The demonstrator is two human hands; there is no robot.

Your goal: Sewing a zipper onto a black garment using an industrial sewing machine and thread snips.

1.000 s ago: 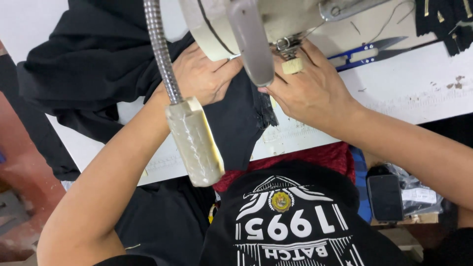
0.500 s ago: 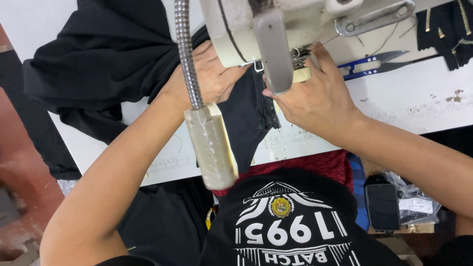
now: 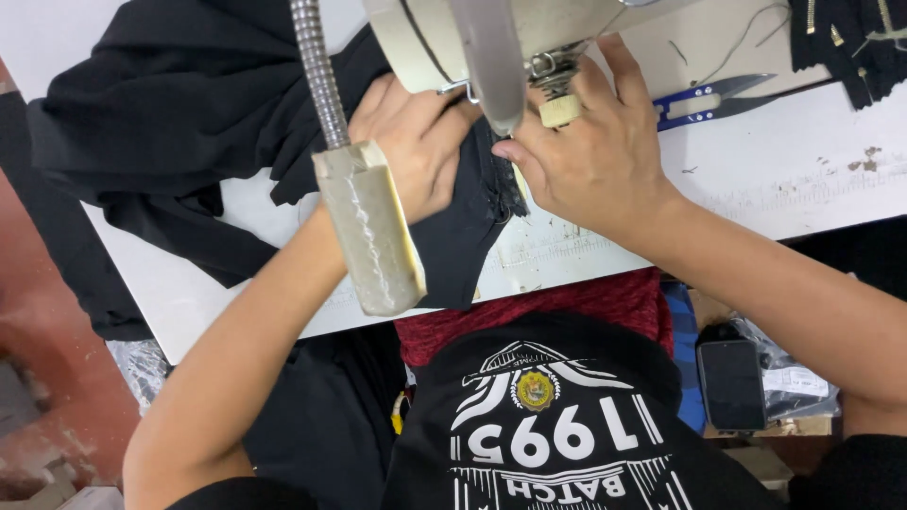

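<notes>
The left hand point(image 3: 416, 142) lies palm down on the black cloth point(image 3: 189, 104), fingers spread flat and pressing the fabric to the table; it grips nothing, it only holds the cloth down. The right hand point(image 3: 586, 156) lies just beside it, also palm down, with the fingers stretched forward under the sewing machine point(image 3: 501, 38) and the thumb tip touching the frayed dark edge of the cloth between the two hands. Neither hand is closed around anything.

Nearer than the hands, toward the person's body, a strip of the black cloth hangs over the front edge of the white table point(image 3: 803, 170). A lamp head point(image 3: 368, 231), pale and ribbed, crosses in front of the left wrist on a bendy metal neck point(image 3: 316, 71). Below the right forearm, off the table, a dark phone point(image 3: 732, 382) lies on a clear plastic bag point(image 3: 803, 378).

Between the hands and just past the fingertips, the cloth runs under the machine's head, where the needle part is hidden by the machine's body. To the left of the left hand the rest of the cloth is bunched in a loose heap on the table. Beyond the right hand's fingers, blue thread snips point(image 3: 709, 99) lie flat on the table, well apart from the cloth. Farther right, in the far corner, dark zipper pieces point(image 3: 850, 38) with gold teeth lie in a small pile.
</notes>
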